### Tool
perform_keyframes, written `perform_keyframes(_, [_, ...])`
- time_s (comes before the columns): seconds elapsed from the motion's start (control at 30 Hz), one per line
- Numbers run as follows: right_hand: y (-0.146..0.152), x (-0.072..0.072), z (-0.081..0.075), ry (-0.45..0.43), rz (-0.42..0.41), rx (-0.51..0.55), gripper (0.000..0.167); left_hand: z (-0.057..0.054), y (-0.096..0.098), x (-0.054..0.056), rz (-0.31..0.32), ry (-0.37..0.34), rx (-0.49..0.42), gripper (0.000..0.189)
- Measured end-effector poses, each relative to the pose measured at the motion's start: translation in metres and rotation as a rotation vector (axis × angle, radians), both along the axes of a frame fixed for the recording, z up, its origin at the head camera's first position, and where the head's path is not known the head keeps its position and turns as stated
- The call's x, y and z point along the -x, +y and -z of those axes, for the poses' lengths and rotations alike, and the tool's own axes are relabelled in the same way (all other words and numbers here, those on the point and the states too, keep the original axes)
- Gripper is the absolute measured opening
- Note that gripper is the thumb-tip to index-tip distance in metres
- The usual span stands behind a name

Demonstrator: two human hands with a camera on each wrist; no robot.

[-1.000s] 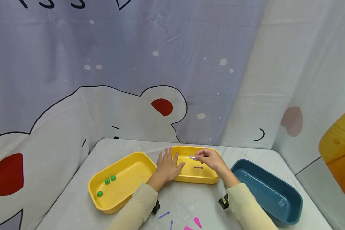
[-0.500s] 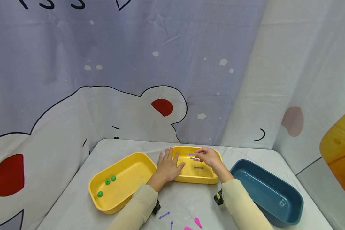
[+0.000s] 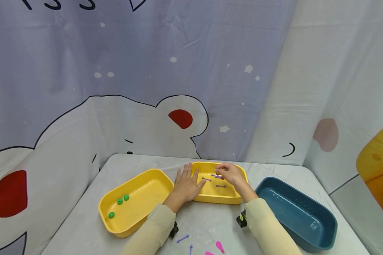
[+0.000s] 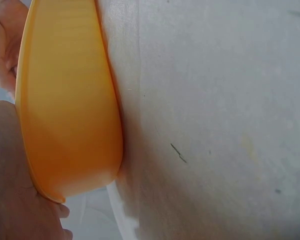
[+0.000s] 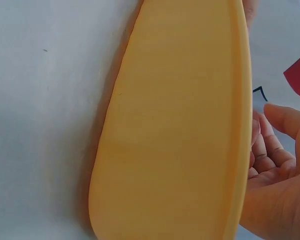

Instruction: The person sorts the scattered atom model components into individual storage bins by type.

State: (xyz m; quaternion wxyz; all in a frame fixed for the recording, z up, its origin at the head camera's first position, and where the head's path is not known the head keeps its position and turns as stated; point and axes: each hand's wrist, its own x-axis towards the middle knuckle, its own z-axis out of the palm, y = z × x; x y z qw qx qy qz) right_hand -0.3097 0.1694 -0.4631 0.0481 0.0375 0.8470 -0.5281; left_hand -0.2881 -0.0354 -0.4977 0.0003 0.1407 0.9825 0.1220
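Three thin purple sticks with knobbed ends lie in the yellow tray at the back middle [image 3: 201,198]: one on the left [image 3: 206,179], one by the right fingertips [image 3: 215,176] and one nearer the front [image 3: 221,186]. My right hand [image 3: 230,173] is over this tray's right half, fingers loosely bent, with nothing visible in them. In the right wrist view its thumb [image 5: 282,119] stands apart from the bent fingers, partly hidden by the tray wall. My left hand [image 3: 186,187] rests with spread, straight fingers at the tray's left end, over the rim.
A second yellow tray [image 3: 153,205] at left holds three green beads [image 3: 120,201]. A dark blue tray [image 3: 301,212] stands at right. Near the front edge lie more purple sticks [image 3: 183,238] and pink drop-shaped pieces [image 3: 220,246]. A patterned cloth [image 3: 146,124] hangs behind the table.
My right hand has let go of purple sticks in the middle tray; the last one dropped toward its left side. The right forearm has shifted slightly left. My left hand has stayed in place.
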Motion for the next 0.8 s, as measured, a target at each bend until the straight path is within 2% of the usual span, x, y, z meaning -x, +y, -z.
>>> perform_keyframes(0.17, [-0.002,-0.01,-0.004,0.031,-0.038,-0.006,0.021,0.001,0.001,0.001,-0.003,-0.005,0.002,0.073])
perform_keyframes(0.47, [-0.006,-0.043,-0.013,0.089,-0.198,0.035,0.02,0.002,0.0,0.002,0.006,0.006,0.009,0.073])
perform_keyframes(0.57, [-0.006,-0.054,-0.013,0.102,-0.278,0.035,0.022,0.002,-0.001,0.002,0.007,0.007,0.007,0.073])
perform_keyframes(0.8, [-0.01,-0.082,-0.008,0.131,-0.523,0.042,0.03,0.001,-0.001,0.0,0.008,-0.002,-0.015,0.073])
